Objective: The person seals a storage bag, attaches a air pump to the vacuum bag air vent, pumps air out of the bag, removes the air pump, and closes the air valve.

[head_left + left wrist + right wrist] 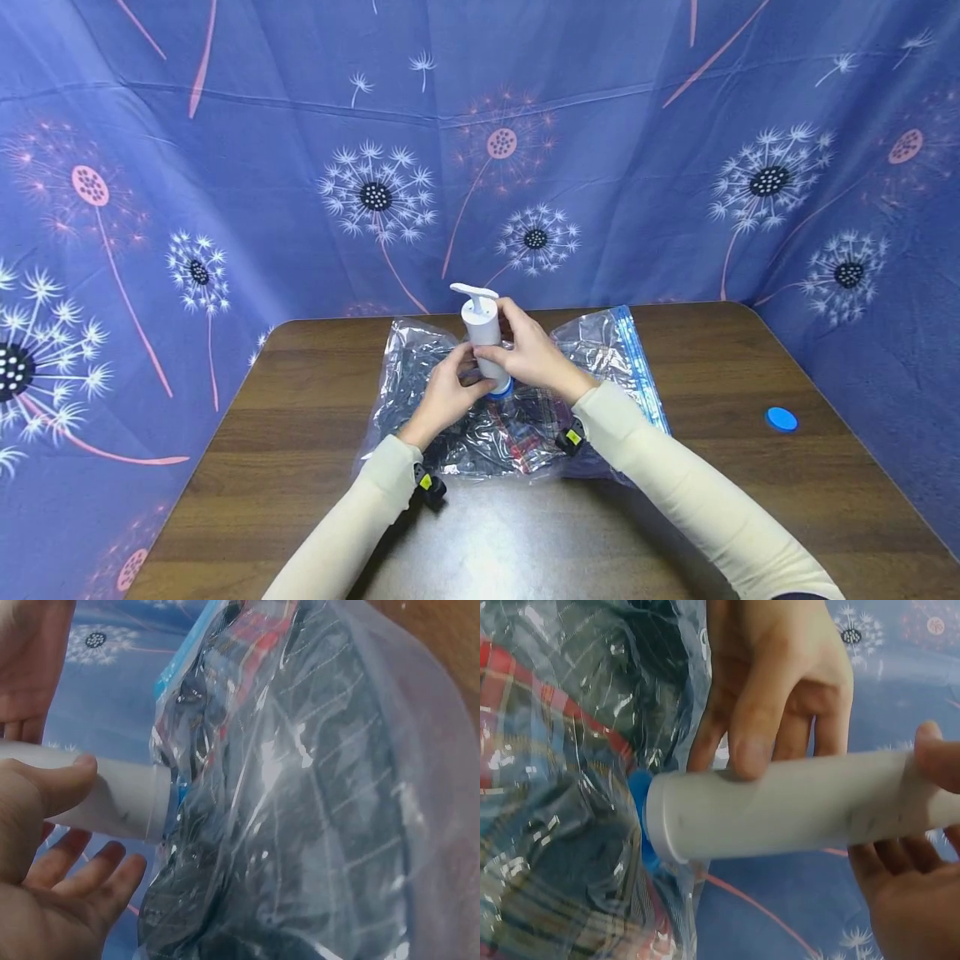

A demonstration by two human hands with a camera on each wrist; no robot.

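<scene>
A white hand pump (486, 332) with a T-shaped handle stands over a clear vacuum storage bag (408, 392), its lower end at the blue valve (501, 390). My left hand (446, 392) holds the pump's lower barrel between thumb and fingers. Higher up the barrel, my right hand (536, 354) grips it from the other side. Folded dark striped and red plaid cloth (315, 772) shows through the plastic in the left wrist view. In the right wrist view the pump barrel (780, 806) meets the valve's blue rim (641, 817).
A round blue cap (782, 419) lies toward the right of the brown wooden table (285, 467). The bag's blue zip edge (641, 367) runs along its right side. A blue curtain with dandelion print (600, 150) hangs behind the table.
</scene>
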